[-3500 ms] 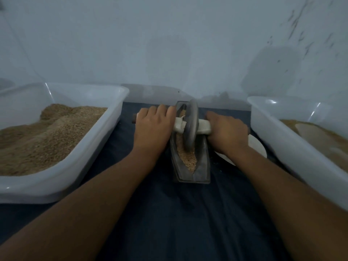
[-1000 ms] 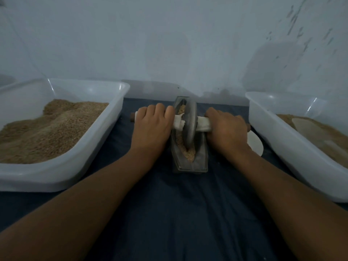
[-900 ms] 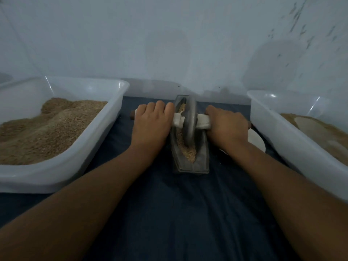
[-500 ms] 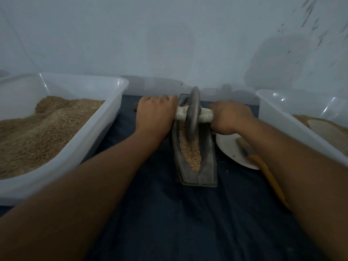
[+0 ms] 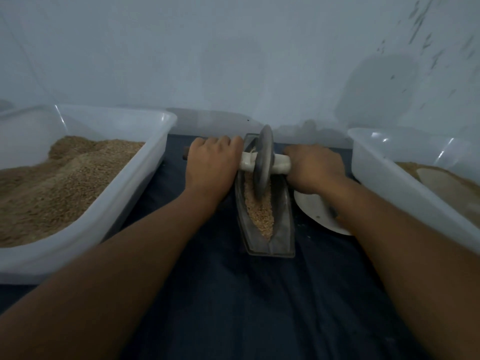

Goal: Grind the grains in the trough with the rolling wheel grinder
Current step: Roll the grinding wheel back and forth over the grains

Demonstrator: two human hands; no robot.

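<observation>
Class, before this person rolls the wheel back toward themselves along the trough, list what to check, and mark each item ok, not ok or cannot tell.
1. Left hand grips the axle: ok.
2. Right hand grips the axle: ok.
3. Wheel sits in the trough, at the far end: ok.
4. Grains lie in the wheel's path: ok.
5. Trough steady on the dark cloth: cannot tell.
6. White plate clear of the trough: ok.

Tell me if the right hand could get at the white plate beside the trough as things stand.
Probably yes, once it lets go: the right hand grips the axle right above the white plate, nothing between them. For now the grip is taken.
</observation>
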